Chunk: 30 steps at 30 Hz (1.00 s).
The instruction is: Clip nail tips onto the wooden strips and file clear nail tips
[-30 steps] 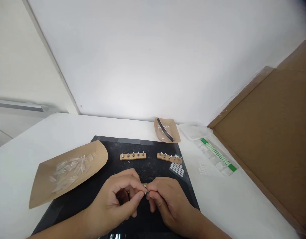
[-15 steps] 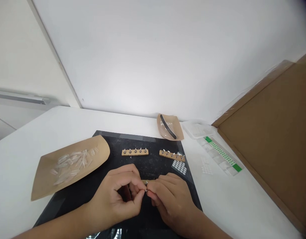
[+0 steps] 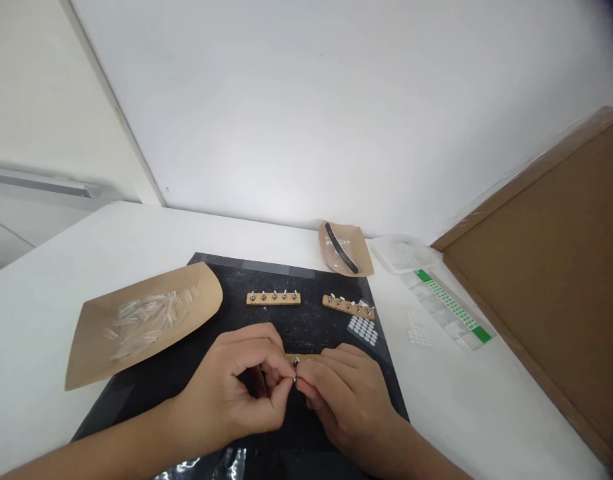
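Observation:
My left hand (image 3: 244, 390) is closed in a pinch, its thumb and forefinger tips meeting over the black mat (image 3: 226, 267). Close against it, my right hand (image 3: 346, 403) pinches too, fingertips almost touching those of the left. A tiny shiny metal piece (image 3: 295, 379) shows between the two sets of fingertips; most of it is hidden. Just behind the fingers lies a cork-coloured strip (image 3: 302, 357) with a small metal stud on it, largely covered by my hands. Farther back, two like strips, a left one (image 3: 273, 299) and a right one (image 3: 347, 307), carry metal studs topped with small white pieces.
A brown paper tray (image 3: 94, 327) at left holds many clear nail tips (image 3: 151, 317). A smaller paper tray (image 3: 364, 250) at the back has a black curved nail file (image 3: 341, 248). White oval adhesive tabs (image 3: 363, 329), a green-labelled clear box (image 3: 454, 308) and cardboard (image 3: 536, 287) are at right.
The whole view has shifted slightly, with the mat and trays sitting a little higher in the picture. Both hands stay pinched together at the same spot.

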Tool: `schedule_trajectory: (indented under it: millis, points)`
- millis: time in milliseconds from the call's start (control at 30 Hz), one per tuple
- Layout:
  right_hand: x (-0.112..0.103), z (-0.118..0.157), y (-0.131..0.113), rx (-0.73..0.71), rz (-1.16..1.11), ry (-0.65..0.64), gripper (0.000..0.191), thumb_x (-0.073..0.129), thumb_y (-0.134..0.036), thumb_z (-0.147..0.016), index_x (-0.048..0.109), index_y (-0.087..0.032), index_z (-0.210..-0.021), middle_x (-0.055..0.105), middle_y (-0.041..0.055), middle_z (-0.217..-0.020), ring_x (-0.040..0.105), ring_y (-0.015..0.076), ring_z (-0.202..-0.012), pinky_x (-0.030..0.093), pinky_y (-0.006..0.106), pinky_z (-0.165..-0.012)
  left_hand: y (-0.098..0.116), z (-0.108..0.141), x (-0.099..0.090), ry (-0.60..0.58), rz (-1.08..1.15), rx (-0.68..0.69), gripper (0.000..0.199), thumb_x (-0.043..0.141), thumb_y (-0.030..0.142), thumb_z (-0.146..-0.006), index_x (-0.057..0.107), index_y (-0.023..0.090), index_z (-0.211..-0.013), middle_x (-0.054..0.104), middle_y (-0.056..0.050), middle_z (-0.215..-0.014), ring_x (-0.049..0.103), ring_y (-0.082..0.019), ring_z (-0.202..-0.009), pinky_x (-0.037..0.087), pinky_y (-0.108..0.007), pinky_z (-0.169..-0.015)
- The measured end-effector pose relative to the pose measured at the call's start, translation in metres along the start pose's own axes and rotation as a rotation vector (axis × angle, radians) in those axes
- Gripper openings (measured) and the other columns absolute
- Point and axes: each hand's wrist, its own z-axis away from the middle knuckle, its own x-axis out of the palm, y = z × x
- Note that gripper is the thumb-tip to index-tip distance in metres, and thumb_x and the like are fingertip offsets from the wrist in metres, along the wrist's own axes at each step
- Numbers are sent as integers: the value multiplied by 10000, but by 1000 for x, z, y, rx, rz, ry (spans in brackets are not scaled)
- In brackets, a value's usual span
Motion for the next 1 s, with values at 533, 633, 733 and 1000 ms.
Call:
schedule_trajectory:
  millis: [533,633,733,1000]
  points:
    - [4,2,-3,52,-131,-43,286,416,-251,-1149,586,-208,-923,671,-17,-726,525,136,-611,287,333,-628,8,3,5,76,-6,-109,108,679,60,-686,727,156,-669,649,-16,-668,578,-72,-475,441,-124,-423]
    - [3,1,-3,79,-209,-61,302,408,-246,-1147,572,-216,-895,649,-36,-694,513,130,-600,307,322,-638,9,1,5,72,4,-136,88,683,89,-689,713,152,-637,646,-16,-647,565,-70,-458,417,-124,-410]
    - [3,0,-2,104,-268,-92,309,409,-244,-1142,548,-220,-867,633,-48,-680,518,125,-599,323,305,-654,9,1,4,63,23,-170,87,679,103,-697,707,150,-629,647,-17,-637,553,-71,-456,394,-128,-405]
    - [-2,-5,-5,149,-372,-164,342,394,-236,-1137,530,-228,-823,628,-54,-664,559,117,-619,402,261,-692,5,6,5,36,140,-272,87,675,97,-700,698,150,-635,650,-15,-643,579,-92,-513,408,-147,-444]
